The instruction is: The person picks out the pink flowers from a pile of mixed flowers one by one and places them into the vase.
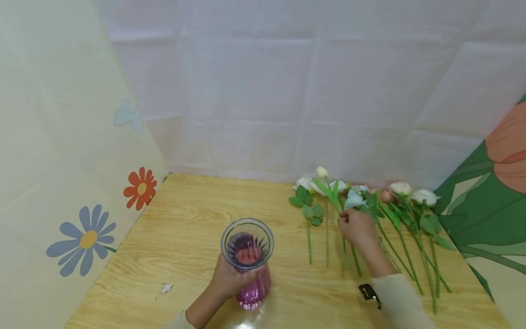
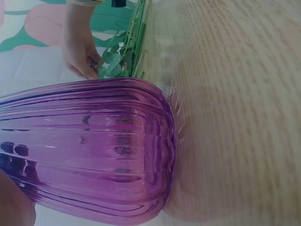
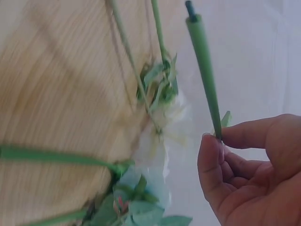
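In the head view, my left hand [image 1: 230,276] grips a purple ribbed glass vase [image 1: 255,292] below its wide clear rim. The vase stands upright; its base meets the wooden table in the left wrist view, where the fluted wall [image 2: 94,150] fills much of the picture. Thumb and fingertips of my right hand [image 1: 360,230] pinch the green stem of a pale yellow tulip [image 1: 322,172]. That stem [image 3: 206,70] is raised off the table in the right wrist view, its cut end uppermost. Beside this hand lies a pale blue flower [image 1: 354,199] with green leaves.
Several stemmed flowers lie along the right of the table [image 1: 189,219], including a white rose [image 1: 425,196] and a leafy white flower [image 1: 305,183]. A small black object [image 1: 367,292] shows by the right sleeve. A white scrap [image 1: 166,288] or worn patch marks the table's left. Fabric backdrops [image 1: 255,82] enclose it.
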The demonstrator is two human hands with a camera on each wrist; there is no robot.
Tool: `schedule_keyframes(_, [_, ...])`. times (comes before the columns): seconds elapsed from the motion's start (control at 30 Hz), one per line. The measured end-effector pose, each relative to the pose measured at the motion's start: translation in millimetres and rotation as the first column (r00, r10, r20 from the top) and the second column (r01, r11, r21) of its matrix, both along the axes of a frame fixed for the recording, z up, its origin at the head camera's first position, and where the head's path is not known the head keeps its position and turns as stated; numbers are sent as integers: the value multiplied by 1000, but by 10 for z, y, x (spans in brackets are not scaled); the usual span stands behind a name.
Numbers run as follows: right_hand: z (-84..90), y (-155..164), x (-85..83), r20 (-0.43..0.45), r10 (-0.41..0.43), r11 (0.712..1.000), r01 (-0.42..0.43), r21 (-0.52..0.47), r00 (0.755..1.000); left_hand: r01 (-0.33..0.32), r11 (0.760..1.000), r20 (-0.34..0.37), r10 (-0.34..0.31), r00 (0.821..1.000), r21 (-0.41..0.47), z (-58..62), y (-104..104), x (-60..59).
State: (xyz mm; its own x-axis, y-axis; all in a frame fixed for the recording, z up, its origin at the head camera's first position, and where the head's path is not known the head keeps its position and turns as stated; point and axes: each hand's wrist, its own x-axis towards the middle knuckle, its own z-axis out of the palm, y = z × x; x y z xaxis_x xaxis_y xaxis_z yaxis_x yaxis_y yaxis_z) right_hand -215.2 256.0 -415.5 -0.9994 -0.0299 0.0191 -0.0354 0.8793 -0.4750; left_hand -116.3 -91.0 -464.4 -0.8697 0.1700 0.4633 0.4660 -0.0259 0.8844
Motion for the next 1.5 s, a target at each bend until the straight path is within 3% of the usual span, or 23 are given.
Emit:
schedule_keyframes(0.23, [-92,-206,-74,64,15,999,-13,-31,998,-29,999,6,29,1000,-15,15,14,11])
schedule_keyframes(0.57, [-224,-530,-185,31,35,999,-34,-34,999,-12,1000,0,12,1000,-19,-3,7,8])
schedule_keyframes(0.87, [-297,-774,-317,88,26,997,-20,-72,996,-1,1000,27,1,1000,-6,7,9,15])
schedule_keyframes(1.17, [-414,-860,-414,81,31,999,-28,-39,996,-27,999,18,28,999,-29,8,8,28])
schedule_keyframes(1.33, [-465,-874,-407,96,20,1000,-19,-20,995,-47,998,46,49,998,-39,3,19,40])
schedule_keyframes(1.5, [-478,-875,-399,104,7,1000,-5,-18,995,-50,998,20,51,998,-43,6,10,34])
